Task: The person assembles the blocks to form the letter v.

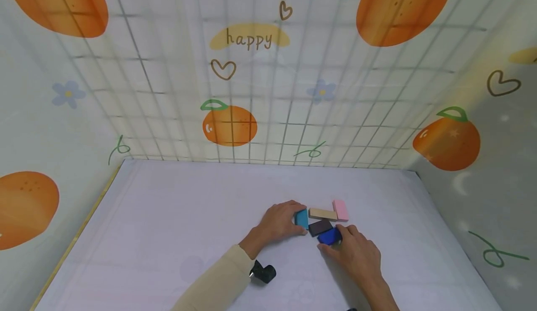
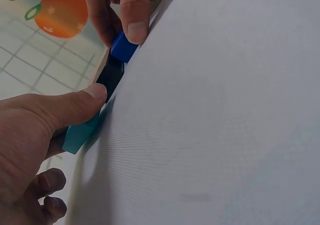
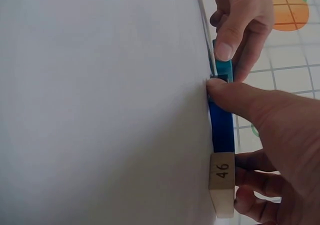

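Note:
My left hand point(image 1: 282, 221) pinches a teal block point(image 1: 301, 219) between thumb and fingers on the white table. With its thumb and fingers, my right hand point(image 1: 360, 252) grips a blue block point(image 1: 329, 237). Between these two lies a black block point(image 1: 320, 227), close against both. Behind it are a plain wooden block point(image 1: 323, 214) and a pink block point(image 1: 341, 210) set at an angle at its right end. In the right wrist view, a wooden block marked 46 point(image 3: 222, 171) sits beside the blue block, near my right fingers; the right hand largely hides it from the head view.
A black object point(image 1: 263, 272) lies on the white tabletop point(image 1: 168, 217) beside my left sleeve. A printed curtain point(image 1: 268, 87) with oranges and grid lines hangs behind the table and along its sides.

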`<act>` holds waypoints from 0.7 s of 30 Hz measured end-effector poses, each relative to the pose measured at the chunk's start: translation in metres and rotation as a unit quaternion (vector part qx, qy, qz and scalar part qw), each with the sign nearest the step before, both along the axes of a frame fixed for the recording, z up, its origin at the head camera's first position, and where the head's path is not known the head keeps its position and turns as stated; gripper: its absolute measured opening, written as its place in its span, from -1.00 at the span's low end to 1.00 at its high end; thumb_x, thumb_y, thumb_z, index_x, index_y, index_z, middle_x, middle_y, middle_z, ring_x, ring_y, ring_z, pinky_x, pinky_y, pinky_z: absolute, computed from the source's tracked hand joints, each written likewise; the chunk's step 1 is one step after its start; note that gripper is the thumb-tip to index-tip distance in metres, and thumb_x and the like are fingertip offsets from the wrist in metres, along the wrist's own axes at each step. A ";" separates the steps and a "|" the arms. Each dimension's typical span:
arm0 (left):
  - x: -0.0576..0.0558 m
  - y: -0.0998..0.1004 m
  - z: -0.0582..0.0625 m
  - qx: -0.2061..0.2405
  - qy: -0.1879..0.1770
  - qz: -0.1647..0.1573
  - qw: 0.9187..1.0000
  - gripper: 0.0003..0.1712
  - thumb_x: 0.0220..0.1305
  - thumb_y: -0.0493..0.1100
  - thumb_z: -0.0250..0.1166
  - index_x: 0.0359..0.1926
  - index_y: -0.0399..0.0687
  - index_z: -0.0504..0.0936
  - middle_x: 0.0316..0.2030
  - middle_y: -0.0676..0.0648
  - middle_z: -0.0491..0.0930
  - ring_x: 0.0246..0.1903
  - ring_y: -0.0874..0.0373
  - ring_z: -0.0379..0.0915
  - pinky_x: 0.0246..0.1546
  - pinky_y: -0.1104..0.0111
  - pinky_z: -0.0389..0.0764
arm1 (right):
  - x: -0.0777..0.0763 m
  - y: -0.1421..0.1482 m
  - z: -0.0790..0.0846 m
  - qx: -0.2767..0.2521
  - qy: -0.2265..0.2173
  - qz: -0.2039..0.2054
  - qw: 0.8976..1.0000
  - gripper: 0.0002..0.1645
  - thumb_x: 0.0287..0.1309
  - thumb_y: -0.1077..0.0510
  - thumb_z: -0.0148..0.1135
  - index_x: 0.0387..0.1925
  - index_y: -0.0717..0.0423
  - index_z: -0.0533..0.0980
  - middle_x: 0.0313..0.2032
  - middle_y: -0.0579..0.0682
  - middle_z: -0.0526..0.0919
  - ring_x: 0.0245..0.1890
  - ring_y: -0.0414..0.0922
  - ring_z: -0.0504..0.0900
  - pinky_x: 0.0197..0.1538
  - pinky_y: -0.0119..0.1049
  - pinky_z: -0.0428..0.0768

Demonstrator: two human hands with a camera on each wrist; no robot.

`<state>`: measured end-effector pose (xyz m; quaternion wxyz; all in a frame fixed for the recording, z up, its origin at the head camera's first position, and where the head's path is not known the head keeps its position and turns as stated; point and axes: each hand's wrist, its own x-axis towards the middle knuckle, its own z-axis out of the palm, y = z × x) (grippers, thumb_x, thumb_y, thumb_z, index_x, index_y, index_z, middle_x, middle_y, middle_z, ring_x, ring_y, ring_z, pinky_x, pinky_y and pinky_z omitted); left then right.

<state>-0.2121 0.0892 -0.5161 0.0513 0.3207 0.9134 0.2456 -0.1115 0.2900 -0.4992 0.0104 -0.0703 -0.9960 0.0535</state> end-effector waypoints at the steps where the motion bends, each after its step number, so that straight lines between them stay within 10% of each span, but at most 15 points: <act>1: 0.000 0.000 0.000 0.000 0.001 -0.001 1.000 -0.23 0.15 0.19 0.50 0.37 0.16 0.52 0.27 0.12 0.53 0.07 0.24 0.51 0.10 0.32 0.51 | 0.000 0.000 0.000 0.000 -0.002 -0.002 1.000 0.10 -0.18 -0.43 0.53 0.20 0.30 0.53 -0.07 0.30 0.60 -0.20 0.16 0.67 -0.19 0.06 0.67; 21: 0.002 -0.004 0.005 0.005 0.006 -0.005 1.000 -0.22 0.16 0.18 0.50 0.38 0.15 0.51 0.28 0.12 0.51 0.14 0.25 0.48 0.11 0.34 0.52 | 0.001 0.000 0.000 -0.011 0.001 -0.002 1.000 0.09 -0.15 -0.43 0.52 0.19 0.30 0.54 -0.06 0.30 0.60 -0.20 0.17 0.67 -0.22 0.07 0.66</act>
